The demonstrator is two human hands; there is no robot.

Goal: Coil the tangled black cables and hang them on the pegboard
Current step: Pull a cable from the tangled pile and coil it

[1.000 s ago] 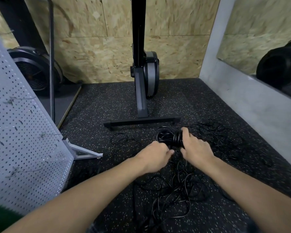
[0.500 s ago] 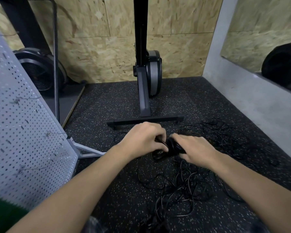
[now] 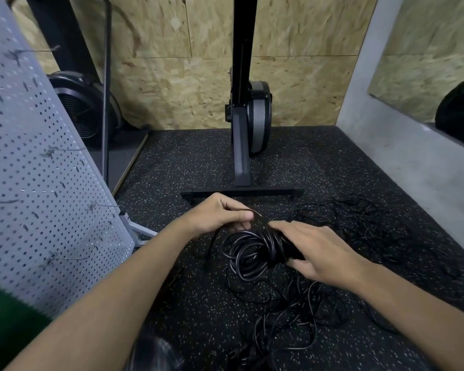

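Black cable coil (image 3: 255,253) sits centre frame, our right grip (image 3: 322,255) clasped round its right edge; our left grip (image 3: 217,215) pinches a strand just above, nearer the pegboard (image 3: 38,183).

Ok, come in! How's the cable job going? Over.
Left hand pinches a strand, right hand grips the coil. Coil part wound, not yet hung. Tangle on the floor beneath, pegboard off to the left.

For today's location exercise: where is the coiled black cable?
Head view, centre: the coiled black cable is held in the right hand, just below the left hand.
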